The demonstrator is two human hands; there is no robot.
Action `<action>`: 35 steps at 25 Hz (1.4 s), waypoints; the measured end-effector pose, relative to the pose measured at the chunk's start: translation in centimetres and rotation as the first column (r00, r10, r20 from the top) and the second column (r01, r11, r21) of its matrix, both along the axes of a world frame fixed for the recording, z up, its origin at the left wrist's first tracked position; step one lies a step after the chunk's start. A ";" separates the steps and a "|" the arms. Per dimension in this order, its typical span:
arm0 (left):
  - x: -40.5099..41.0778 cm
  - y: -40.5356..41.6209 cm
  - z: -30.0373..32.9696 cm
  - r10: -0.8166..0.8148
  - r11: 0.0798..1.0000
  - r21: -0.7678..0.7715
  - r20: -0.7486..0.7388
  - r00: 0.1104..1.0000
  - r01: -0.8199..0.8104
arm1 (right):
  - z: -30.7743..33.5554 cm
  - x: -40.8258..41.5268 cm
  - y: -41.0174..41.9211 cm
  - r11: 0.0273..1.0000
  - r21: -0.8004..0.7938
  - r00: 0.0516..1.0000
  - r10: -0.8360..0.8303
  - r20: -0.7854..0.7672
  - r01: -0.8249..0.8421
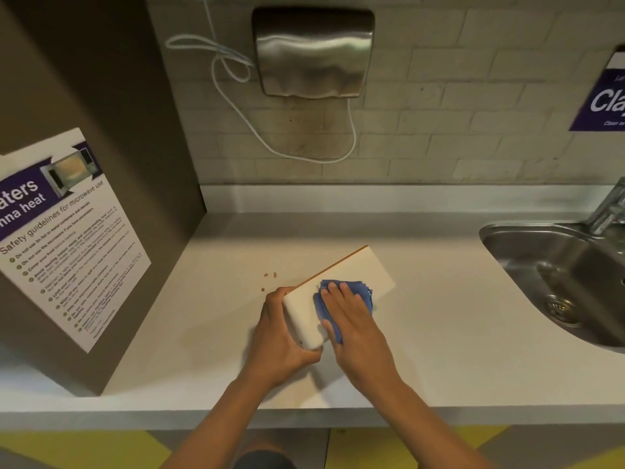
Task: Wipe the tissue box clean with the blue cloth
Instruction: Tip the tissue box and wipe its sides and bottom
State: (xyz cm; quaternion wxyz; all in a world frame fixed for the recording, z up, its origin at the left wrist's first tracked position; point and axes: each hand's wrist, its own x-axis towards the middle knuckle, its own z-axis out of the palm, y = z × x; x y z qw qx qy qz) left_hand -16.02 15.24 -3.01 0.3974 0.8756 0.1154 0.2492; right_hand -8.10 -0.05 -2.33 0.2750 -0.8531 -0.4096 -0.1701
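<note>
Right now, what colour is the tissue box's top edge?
Orange-brown along the tissue box far edge; head view.

At the left of the frame, a poster (64, 231) on the brown panel reads "Safety guidelines for microwave use". At the upper right, a purple wall sign (605, 96) shows "Cla", cut off.

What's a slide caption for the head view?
Left hand steadies tissue box while right hand presses blue cloth across it.
</note>
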 end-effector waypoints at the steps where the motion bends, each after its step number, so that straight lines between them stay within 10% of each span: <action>1: 0.0 0.1 0.0 -0.005 1.000 0.010 -0.006 1.000 0.005 | 0.1 1.1 -0.4 1.000 -0.009 1.000 0.008 0.015 -0.008; 6: -0.1 0.1 0.0 -0.017 1.000 0.004 -0.038 0.999 0.017 | 2.2 4.7 -0.5 0.975 0.135 0.966 -0.146 -0.211 0.177; 14: 0.1 0.5 0.3 -0.032 0.999 -0.012 -0.022 0.999 0.032 | 0.2 -0.4 0.9 0.976 -0.018 0.969 0.217 0.119 -0.216; 19: -0.1 0.4 0.4 -0.029 0.999 -0.019 -0.053 0.998 0.028 | 2.4 3.7 1.3 0.991 0.110 0.986 -0.052 -0.156 0.070; 25: 0.1 0.4 0.3 -0.071 0.997 -0.023 -0.010 0.997 0.070 | 0.6 -2.5 3.6 0.978 -0.073 0.957 0.204 0.205 -0.193; 35: -0.4 0.0 0.3 -0.037 0.999 -0.033 -0.051 0.998 0.035 | 2.2 5.3 -0.1 0.979 0.162 0.981 -0.097 -0.168 0.124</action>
